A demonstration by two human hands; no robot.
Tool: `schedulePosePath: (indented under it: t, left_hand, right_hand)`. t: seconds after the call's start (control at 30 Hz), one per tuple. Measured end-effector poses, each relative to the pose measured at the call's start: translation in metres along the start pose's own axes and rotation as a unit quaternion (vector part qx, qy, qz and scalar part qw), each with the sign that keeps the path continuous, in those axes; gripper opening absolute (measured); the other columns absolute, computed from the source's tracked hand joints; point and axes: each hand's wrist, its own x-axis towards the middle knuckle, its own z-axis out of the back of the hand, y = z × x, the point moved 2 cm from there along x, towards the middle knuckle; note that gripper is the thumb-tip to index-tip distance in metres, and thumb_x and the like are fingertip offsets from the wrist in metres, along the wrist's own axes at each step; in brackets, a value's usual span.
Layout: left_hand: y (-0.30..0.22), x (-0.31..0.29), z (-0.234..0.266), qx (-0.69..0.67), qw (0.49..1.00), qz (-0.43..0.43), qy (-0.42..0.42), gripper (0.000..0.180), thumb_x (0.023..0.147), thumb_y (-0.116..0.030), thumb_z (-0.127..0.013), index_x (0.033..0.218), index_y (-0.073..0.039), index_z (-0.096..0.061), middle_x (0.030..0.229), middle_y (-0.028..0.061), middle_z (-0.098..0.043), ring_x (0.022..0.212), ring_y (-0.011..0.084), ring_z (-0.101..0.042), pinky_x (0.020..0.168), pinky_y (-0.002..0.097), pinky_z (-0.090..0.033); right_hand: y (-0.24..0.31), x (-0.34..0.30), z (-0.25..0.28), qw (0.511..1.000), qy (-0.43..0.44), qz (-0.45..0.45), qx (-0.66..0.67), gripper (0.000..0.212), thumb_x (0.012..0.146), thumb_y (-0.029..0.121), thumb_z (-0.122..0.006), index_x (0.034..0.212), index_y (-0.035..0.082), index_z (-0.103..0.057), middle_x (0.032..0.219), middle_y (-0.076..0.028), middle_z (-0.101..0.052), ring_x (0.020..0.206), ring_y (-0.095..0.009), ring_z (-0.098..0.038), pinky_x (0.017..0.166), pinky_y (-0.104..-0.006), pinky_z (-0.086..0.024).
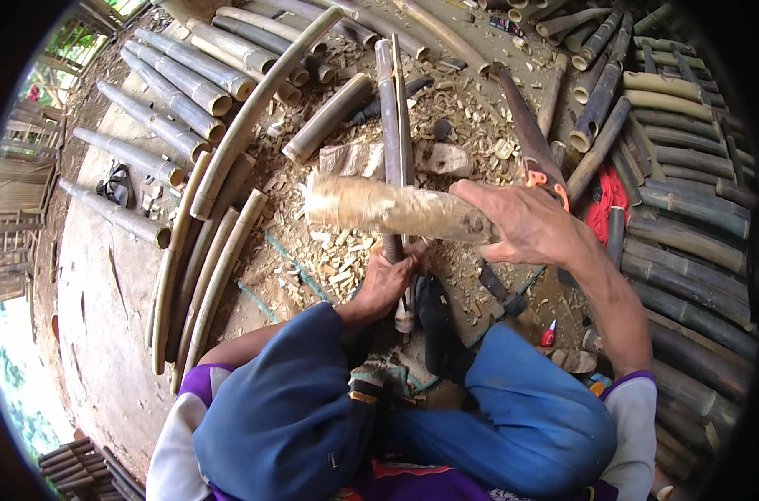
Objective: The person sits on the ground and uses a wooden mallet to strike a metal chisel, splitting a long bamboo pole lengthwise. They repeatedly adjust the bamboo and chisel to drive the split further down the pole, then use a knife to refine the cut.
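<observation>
My right hand (525,224) is closed around the narrow end of a pale wooden mallet (358,203), a rough round club slightly blurred by motion. The mallet's thick head points left and crosses above a long bamboo pole (389,108). Below it, my left hand (388,275) is closed around a dark rod-like piece in line with the pole; whether that is the pole itself or a tool's handle I cannot tell. Farther out, the pole rests across a pale wooden block (442,159). Its near end (404,320) lies between my feet.
A saw (525,125) with an orange handle lies right of the pole. Wood chips (337,259) litter the floor. Bamboo poles lie left (149,154) and are stacked right (688,217). A red bottle (549,334) stands near my right knee; a sandal (114,185) lies left.
</observation>
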Motion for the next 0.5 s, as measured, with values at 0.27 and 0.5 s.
schedulePosePath:
  t: [0.27,0.5]
  left_hand:
    - [-0.006,-0.002,-0.005,-0.001,1.000,0.017,-0.025,0.049,0.106,-0.041,-0.067,0.073,-0.005,-0.066,0.060,-0.0014,-0.054,0.051,0.0077,-0.045,0.048,0.0279,-0.033]
    - [0.007,-0.004,0.003,-0.055,0.994,0.082,-0.035,0.041,0.103,-0.030,-0.073,0.072,-0.004,-0.066,0.063,-0.0007,-0.058,0.055,0.0065,-0.047,0.050,0.0262,-0.034]
  right_hand:
    - [-0.026,-0.010,0.051,0.943,-0.281,-0.009,0.181,0.078,0.077,0.021,-0.085,0.147,0.012,-0.052,0.118,-0.018,-0.071,0.106,-0.034,-0.072,0.096,-0.0450,-0.060]
    - [-0.013,-0.005,-0.004,0.993,0.071,-0.089,-0.012,0.084,0.075,0.019,-0.085,0.151,0.021,-0.051,0.116,-0.019,-0.071,0.106,-0.034,-0.072,0.101,-0.0477,-0.057]
